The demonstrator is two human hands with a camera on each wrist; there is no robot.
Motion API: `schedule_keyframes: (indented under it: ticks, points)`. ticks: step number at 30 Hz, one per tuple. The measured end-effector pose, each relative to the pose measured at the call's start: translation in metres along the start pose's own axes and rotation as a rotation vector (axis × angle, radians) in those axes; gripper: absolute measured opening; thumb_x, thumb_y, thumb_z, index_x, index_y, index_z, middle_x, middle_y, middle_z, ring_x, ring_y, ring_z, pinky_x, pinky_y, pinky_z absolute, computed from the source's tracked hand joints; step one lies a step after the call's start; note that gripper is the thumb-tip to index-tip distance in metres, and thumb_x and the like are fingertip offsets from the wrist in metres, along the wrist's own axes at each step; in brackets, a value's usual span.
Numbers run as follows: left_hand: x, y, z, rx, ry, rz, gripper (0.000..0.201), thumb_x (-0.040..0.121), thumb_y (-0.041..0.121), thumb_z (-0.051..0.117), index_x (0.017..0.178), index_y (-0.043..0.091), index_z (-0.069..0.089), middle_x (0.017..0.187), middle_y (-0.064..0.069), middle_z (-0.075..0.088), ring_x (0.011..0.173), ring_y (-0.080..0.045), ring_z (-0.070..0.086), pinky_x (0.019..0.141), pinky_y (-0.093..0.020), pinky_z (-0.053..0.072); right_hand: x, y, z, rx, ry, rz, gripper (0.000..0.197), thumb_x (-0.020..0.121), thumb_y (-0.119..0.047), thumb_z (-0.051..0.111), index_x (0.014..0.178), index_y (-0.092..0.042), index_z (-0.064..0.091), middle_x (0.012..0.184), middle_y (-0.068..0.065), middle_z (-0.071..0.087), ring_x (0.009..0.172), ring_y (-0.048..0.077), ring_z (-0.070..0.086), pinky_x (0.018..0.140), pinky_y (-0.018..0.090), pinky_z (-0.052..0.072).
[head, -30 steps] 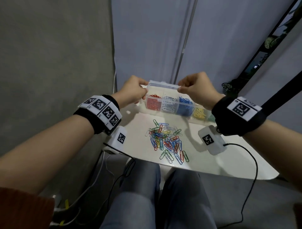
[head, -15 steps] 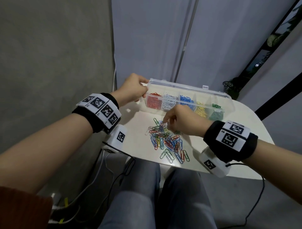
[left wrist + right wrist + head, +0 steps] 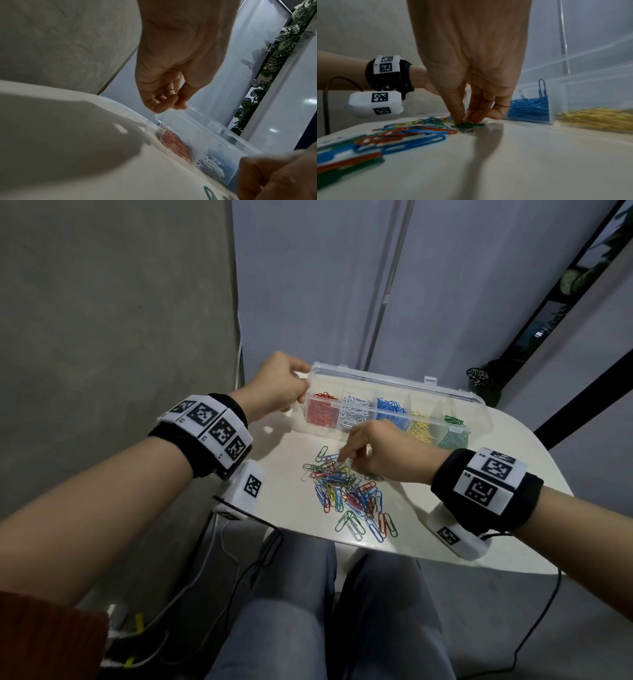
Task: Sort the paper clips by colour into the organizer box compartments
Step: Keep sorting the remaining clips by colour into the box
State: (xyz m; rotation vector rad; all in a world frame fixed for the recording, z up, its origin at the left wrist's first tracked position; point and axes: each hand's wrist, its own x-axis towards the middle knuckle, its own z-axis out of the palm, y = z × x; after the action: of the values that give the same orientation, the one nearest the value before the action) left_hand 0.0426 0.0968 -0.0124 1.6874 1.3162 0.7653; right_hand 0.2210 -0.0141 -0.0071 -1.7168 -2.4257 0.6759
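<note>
A clear organizer box point(image 3: 478, 419) stands at the back of the white table, its lid tipped open behind it. Its compartments hold red point(image 3: 320, 414), white, blue point(image 3: 390, 409), yellow and green clips point(image 3: 454, 436). My left hand point(image 3: 303, 392) pinches the lid's left corner point(image 3: 181, 112) between thumb and fingers. A loose pile of mixed paper clips point(image 3: 349, 494) lies in front of the box. My right hand point(image 3: 344, 462) reaches down onto the pile's far edge. There its thumb and fingers point(image 3: 458, 119) close on a green clip point(image 3: 468, 125) lying flat on the table.
The rounded table edge point(image 3: 376, 549) runs close over my knees. Black and white cables point(image 3: 239, 570) hang off the front left. A concrete wall stands at the left and a leafy plant point(image 3: 479, 378) behind the table's right.
A second ago both hands held the box lid. The right hand has let go and come down to the pile, where it now closes on a green clip. The lid stands open.
</note>
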Motion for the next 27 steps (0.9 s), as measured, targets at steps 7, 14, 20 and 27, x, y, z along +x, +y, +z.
schedule_keyframes:
  ticks: [7,14,20,27]
  points:
    - [0.000,-0.001,0.000,0.001,-0.003,0.000,0.038,0.093,0.003,0.053,0.131,0.006,0.057,0.058,-0.004,0.056,0.048,-0.012,0.042,0.049,-0.025,0.038,0.003,-0.002,-0.002,-0.053,-0.052,0.087,0.015,0.085,0.008,0.058,0.077,-0.002,0.066,0.068,0.000,0.063,0.051,-0.002,0.052,0.049,0.009,0.043]
    - [0.000,0.001,0.000,0.002,-0.001,-0.005,0.039,0.094,0.004,0.053,0.134,0.006,0.053,0.060,-0.005,0.055,0.050,-0.013,0.043,0.048,-0.025,0.038,-0.003,0.001,0.003,-0.072,0.032,0.053,0.016,0.082,0.011,0.058,0.086,-0.003,0.064,0.077,0.002,0.065,0.070,0.012,0.062,0.069,0.027,0.055]
    - [0.001,0.000,0.001,0.007,0.003,-0.006,0.039,0.094,0.004,0.053,0.133,0.006,0.055,0.059,-0.004,0.055,0.050,-0.013,0.043,0.048,-0.025,0.038,0.000,0.008,-0.023,0.257,0.294,0.106,0.026,0.070,0.019,0.062,0.066,-0.007,0.064,0.063,0.007,0.066,0.052,0.010,0.058,0.056,0.025,0.051]
    - [0.000,0.000,0.001,0.007,0.005,-0.009,0.039,0.095,0.004,0.053,0.134,0.005,0.053,0.060,-0.005,0.056,0.050,-0.014,0.043,0.048,-0.026,0.037,0.033,0.012,-0.065,0.632,0.626,0.195,0.020,0.076,0.013,0.070,0.068,-0.002,0.060,0.059,0.008,0.061,0.048,0.013,0.062,0.061,0.028,0.058]
